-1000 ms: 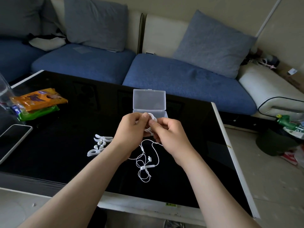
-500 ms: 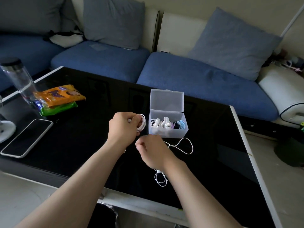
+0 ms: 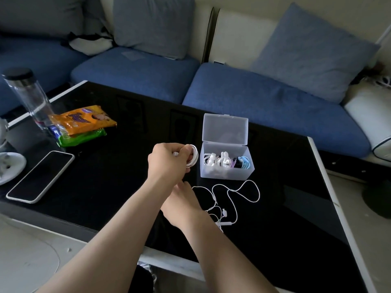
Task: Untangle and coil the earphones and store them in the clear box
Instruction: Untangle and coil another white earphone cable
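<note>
A blue sofa (image 3: 264, 98) with grey-blue cushions gets seen behind the clear box (image 3: 226, 173), taking up the whole back of the shot. The box itself is parked on a black glossy desk (image 3: 105, 187), toward the far right part of it. Its lid is flipped up and open, and a few bundled earphones (white, purple-ish, light blue) are already tucked inside.

Way off to the left of the box, a phone (image 3: 40, 176) is laid face up with a dark screen. A clear bottle (image 3: 27, 96) with a dark cap is stood further left and back from the box. Orange and green snack packs (image 3: 82, 127) are stacked between the bottle and the box, well apart from the box.

The left hand (image 3: 167, 161) is held up just to the left of the box, about level with its front wall. Its fingers (image 3: 182, 152) are curled in tight, and a coil (image 3: 193, 156) of white cable is pinched in them, so part of the earphones (image 3: 234, 195) is wound up there.

The rest of the cable is left loose on the desk right in front of the box, on the near side, in a few sloppy loops with the inline remote and plug mixed in.

The right hand (image 3: 183, 201) is placed low in front of the box and to its left, half tucked under the left wrist. Its fingertips are hidden, so whether anything is gripped can't be told.
</note>
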### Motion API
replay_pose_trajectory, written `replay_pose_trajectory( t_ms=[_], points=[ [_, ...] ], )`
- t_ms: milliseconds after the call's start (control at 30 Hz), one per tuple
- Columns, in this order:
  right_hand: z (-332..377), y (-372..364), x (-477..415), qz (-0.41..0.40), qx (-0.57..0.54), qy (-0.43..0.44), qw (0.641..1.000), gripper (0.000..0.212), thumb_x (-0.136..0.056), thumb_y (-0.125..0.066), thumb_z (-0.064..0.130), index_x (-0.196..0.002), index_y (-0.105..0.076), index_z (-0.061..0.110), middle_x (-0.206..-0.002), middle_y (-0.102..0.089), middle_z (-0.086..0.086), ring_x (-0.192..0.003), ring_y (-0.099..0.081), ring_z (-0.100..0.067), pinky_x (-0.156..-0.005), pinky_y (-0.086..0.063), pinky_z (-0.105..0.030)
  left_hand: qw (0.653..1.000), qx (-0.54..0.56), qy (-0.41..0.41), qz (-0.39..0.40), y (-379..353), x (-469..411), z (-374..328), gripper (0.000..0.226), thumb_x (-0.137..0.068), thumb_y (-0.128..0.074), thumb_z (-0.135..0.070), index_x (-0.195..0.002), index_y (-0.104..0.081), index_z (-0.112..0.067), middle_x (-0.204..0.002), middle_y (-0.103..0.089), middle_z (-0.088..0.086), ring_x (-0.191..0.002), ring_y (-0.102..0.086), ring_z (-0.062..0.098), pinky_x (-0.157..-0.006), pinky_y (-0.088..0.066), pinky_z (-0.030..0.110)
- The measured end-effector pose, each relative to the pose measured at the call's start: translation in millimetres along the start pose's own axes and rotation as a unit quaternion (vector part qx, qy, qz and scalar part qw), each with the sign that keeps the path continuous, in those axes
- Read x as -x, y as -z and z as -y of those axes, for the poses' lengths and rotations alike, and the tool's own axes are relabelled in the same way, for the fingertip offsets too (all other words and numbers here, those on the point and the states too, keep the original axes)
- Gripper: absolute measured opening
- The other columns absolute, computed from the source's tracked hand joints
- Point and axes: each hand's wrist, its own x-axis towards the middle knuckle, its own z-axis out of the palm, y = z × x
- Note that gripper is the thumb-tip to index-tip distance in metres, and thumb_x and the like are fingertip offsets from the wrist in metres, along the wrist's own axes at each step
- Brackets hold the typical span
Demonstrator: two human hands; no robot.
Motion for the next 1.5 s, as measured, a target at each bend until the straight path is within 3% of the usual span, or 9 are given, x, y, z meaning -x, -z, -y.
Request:
replay_pose_trajectory(
  t_ms=[167, 333, 400, 467, 567, 733, 933, 1267, 1500],
  points=[
    [-18, -9, -6, -0.048, 0.024, 0.02, 0.998, 0.044, -0.106, -0.05, 0.017, -0.151, -0.052, 0.017, -0.144, -0.057, -0.012, -0.13, -0.049, -0.038, -0.096, -0.036, -0.041, 1.0, -0.017, -0.022, -0.011, -14, 1, -3, 0.017, -0.099, -0.071, -0.031, -0.087, -0.083, -0.03, -0.076, -0.078, -0.005, -0.075, -0.077, 0.021, -0.08, -0.065, 0.044],
    [-43, 14, -2, -0.131, -0.209, -0.077, 0.966, 0.014, -0.103, -0.054, 0.021, -0.106, -0.066, 0.015, -0.093, -0.067, -0.005, -0.082, -0.063, -0.016, -0.071, -0.042, -0.029, 0.999, 0.032, -0.041, 0.002, -22, -1, -20, 0.016, -0.097, -0.07, -0.041, -0.092, -0.084, -0.035, -0.079, -0.079, -0.011, -0.083, -0.079, 0.018, -0.086, -0.064, 0.046],
    [-60, 30, 9, -0.157, -0.298, -0.112, 0.935, 0.015, -0.099, -0.061, 0.02, -0.084, -0.058, 0.02, -0.077, -0.064, 0.006, -0.065, -0.058, 0.002, -0.061, -0.038, -0.009, 0.997, 0.054, -0.05, -0.006, -26, -1, -28, 0.016, -0.096, -0.069, -0.042, -0.094, -0.084, -0.035, -0.082, -0.08, -0.011, -0.087, -0.079, 0.016, -0.088, -0.064, 0.047],
    [-77, 41, 17, -0.199, -0.38, -0.149, 0.891, 0.016, -0.096, -0.067, 0.027, -0.085, -0.056, 0.026, -0.078, -0.065, 0.009, -0.068, -0.061, 0.006, -0.062, -0.04, -0.008, 0.996, 0.065, -0.058, -0.005, -32, -1, -34, 0.017, -0.096, -0.069, -0.04, -0.092, -0.084, -0.034, -0.083, -0.08, -0.01, -0.089, -0.078, 0.017, -0.089, -0.064, 0.048],
    [-95, 59, 28, -0.289, -0.51, -0.168, 0.793, 0.016, -0.097, -0.075, 0.027, -0.098, -0.059, 0.023, -0.079, -0.072, 0.006, -0.066, -0.069, -0.013, -0.064, -0.058, -0.03, 0.994, 0.096, -0.057, -0.002, -39, -2, -37, 0.017, -0.096, -0.069, -0.041, -0.087, -0.083, -0.041, -0.086, -0.08, -0.008, -0.091, -0.079, 0.018, -0.09, -0.063, 0.048],
    [-123, 91, 44, -0.342, -0.659, -0.191, 0.641, 0.019, -0.101, -0.074, 0.03, -0.106, -0.074, 0.012, -0.097, -0.076, -0.015, -0.069, -0.079, -0.033, -0.064, -0.065, -0.042, 0.992, 0.108, -0.051, -0.039, -56, -8, -35, 0.015, -0.098, -0.07, -0.04, -0.092, -0.083, -0.038, -0.085, -0.08, -0.01, -0.09, -0.078, 0.014, -0.089, -0.064, 0.045],
    [-143, 109, 53, -0.312, -0.734, -0.191, 0.572, 0.017, -0.105, -0.063, 0.013, -0.103, -0.08, 0.013, -0.081, -0.076, -0.005, -0.089, -0.079, -0.042, -0.085, -0.067, -0.043, 0.997, 0.022, -0.07, -0.03, -76, -10, -43, 0.019, -0.102, -0.066, -0.038, -0.094, -0.083, -0.033, -0.077, -0.077, -0.016, -0.083, -0.075, 0.007, -0.086, -0.062, 0.037],
    [-164, 100, 64, -0.325, -0.614, -0.188, 0.695, 0.034, -0.089, -0.081, 0.01, -0.118, -0.078, 0.028, -0.098, -0.081, -0.001, -0.087, -0.08, -0.022, -0.09, -0.065, -0.049, 0.997, 0.024, -0.067, 0.012, -111, -18, -42, 0.018, -0.098, -0.068, -0.038, -0.094, -0.085, -0.031, -0.078, -0.078, -0.012, -0.084, -0.077, 0.016, -0.085, -0.064, 0.045],
    [-174, 95, 78, -0.351, -0.534, -0.171, 0.75, 0.04, -0.09, -0.072, 0.001, -0.117, -0.081, 0.028, -0.076, -0.074, 0.005, -0.067, -0.071, -0.017, -0.07, -0.062, -0.034, 0.996, -0.04, -0.076, 0.035, -120, -11, -43, 0.018, -0.096, -0.071, -0.034, -0.087, -0.085, -0.029, -0.069, -0.076, -0.009, -0.072, -0.077, 0.018, -0.077, -0.066, 0.044]
  ],
)
